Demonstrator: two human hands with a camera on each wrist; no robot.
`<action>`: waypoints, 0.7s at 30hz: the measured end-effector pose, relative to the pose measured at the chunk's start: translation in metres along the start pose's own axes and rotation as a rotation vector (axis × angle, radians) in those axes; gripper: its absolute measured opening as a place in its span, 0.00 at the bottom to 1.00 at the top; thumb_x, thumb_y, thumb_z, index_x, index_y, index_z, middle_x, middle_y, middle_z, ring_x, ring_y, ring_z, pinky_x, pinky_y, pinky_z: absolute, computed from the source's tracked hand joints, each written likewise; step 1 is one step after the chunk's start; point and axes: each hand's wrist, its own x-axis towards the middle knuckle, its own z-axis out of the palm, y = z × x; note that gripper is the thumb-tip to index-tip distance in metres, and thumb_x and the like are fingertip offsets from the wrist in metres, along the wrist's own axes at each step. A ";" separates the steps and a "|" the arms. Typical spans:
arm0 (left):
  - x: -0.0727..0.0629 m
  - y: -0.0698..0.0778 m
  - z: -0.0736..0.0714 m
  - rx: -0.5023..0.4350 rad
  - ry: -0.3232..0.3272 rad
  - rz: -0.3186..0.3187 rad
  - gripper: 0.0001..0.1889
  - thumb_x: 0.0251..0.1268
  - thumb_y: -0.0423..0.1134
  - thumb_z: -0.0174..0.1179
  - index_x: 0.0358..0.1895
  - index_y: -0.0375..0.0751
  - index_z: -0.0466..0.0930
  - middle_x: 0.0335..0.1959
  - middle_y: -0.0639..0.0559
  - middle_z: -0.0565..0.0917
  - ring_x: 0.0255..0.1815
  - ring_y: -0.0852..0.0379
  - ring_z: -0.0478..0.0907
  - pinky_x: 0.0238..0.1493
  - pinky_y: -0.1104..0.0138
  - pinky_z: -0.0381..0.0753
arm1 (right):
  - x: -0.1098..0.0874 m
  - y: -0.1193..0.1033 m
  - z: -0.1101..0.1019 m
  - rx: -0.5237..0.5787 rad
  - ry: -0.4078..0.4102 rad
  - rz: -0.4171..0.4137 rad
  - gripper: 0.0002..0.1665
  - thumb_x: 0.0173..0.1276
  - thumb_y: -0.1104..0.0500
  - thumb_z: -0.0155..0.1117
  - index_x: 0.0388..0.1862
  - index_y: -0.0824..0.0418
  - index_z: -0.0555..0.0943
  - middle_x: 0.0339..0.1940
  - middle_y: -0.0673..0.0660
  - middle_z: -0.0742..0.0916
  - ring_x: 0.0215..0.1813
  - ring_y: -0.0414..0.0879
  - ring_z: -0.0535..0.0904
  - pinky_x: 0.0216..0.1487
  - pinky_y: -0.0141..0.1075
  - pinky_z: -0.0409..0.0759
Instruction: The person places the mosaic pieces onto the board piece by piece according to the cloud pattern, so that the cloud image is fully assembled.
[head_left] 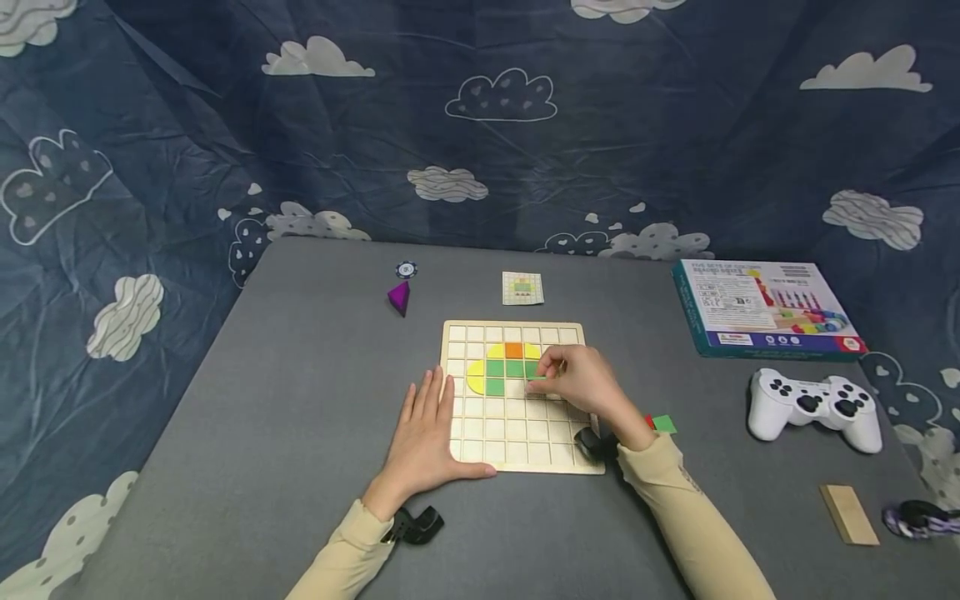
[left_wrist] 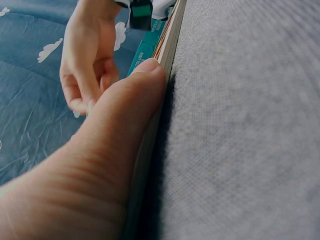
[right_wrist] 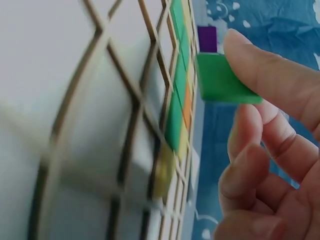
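A wooden grid board (head_left: 517, 454) lies flat with yellow, orange and green pieces in its upper cells. Over these cells my right hand (head_left: 581, 379) pinches a green square tile (right_wrist: 225, 82) between thumb and fingers. In the right wrist view the tile is held off the grid, beside a row of green tiles (right_wrist: 176, 117). My left hand (head_left: 422, 442) rests with straight fingers along the board's left edge, its thumb (left_wrist: 142, 82) stretched along the front edge. An orange tile (head_left: 513, 350) sits between rounded yellow pieces (head_left: 476, 377) at the top of the pattern.
A small pattern card (head_left: 522, 288) lies behind the board. Green and red tiles (head_left: 663, 424) are partly hidden by my right forearm. Farther right are a game box (head_left: 765, 304), a white game controller (head_left: 813, 408) and a wooden block (head_left: 850, 515). A purple pyramid (head_left: 400, 297) lies back left.
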 end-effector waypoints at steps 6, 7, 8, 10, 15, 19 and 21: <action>0.000 0.000 0.001 -0.003 -0.003 0.001 0.72 0.32 0.83 0.55 0.73 0.27 0.45 0.74 0.33 0.45 0.75 0.42 0.38 0.70 0.50 0.38 | 0.009 -0.006 0.016 -0.001 -0.047 -0.021 0.10 0.49 0.54 0.79 0.20 0.52 0.83 0.18 0.43 0.80 0.21 0.41 0.71 0.25 0.36 0.68; 0.000 0.000 0.001 -0.003 -0.005 -0.001 0.72 0.32 0.83 0.55 0.73 0.27 0.45 0.74 0.33 0.45 0.75 0.42 0.38 0.70 0.50 0.37 | 0.009 -0.007 0.017 -0.010 -0.050 -0.025 0.09 0.49 0.55 0.78 0.21 0.52 0.84 0.18 0.43 0.81 0.21 0.41 0.71 0.25 0.36 0.68; 0.000 0.000 0.001 -0.003 -0.008 -0.002 0.72 0.32 0.83 0.55 0.73 0.27 0.45 0.74 0.33 0.45 0.75 0.42 0.38 0.70 0.50 0.37 | 0.010 -0.007 0.018 -0.021 -0.052 -0.025 0.08 0.50 0.55 0.78 0.21 0.52 0.84 0.19 0.43 0.81 0.21 0.40 0.72 0.26 0.36 0.68; 0.000 0.001 0.000 -0.004 -0.015 -0.007 0.73 0.32 0.83 0.55 0.73 0.28 0.44 0.74 0.34 0.44 0.75 0.43 0.37 0.71 0.51 0.36 | 0.010 -0.009 0.018 -0.047 -0.054 -0.023 0.06 0.52 0.56 0.77 0.23 0.52 0.86 0.20 0.43 0.83 0.23 0.40 0.73 0.28 0.36 0.70; 0.001 0.001 -0.002 -0.004 -0.030 -0.020 0.73 0.31 0.83 0.55 0.73 0.28 0.44 0.75 0.34 0.43 0.75 0.43 0.36 0.71 0.51 0.35 | 0.010 -0.015 0.017 -0.145 -0.053 -0.004 0.03 0.55 0.56 0.74 0.25 0.52 0.88 0.25 0.44 0.86 0.26 0.40 0.76 0.31 0.39 0.73; 0.001 0.000 -0.001 0.002 -0.030 -0.019 0.73 0.31 0.83 0.55 0.73 0.28 0.44 0.75 0.34 0.43 0.75 0.43 0.36 0.71 0.52 0.35 | 0.010 -0.017 0.020 -0.218 -0.039 -0.007 0.03 0.54 0.57 0.75 0.25 0.52 0.87 0.24 0.44 0.85 0.26 0.39 0.76 0.28 0.39 0.74; 0.000 0.000 -0.001 0.003 -0.025 -0.017 0.73 0.31 0.83 0.55 0.73 0.28 0.44 0.75 0.34 0.43 0.75 0.43 0.36 0.71 0.51 0.35 | 0.010 -0.018 0.021 -0.236 -0.034 -0.016 0.03 0.54 0.57 0.75 0.24 0.52 0.87 0.23 0.43 0.84 0.25 0.39 0.76 0.27 0.38 0.74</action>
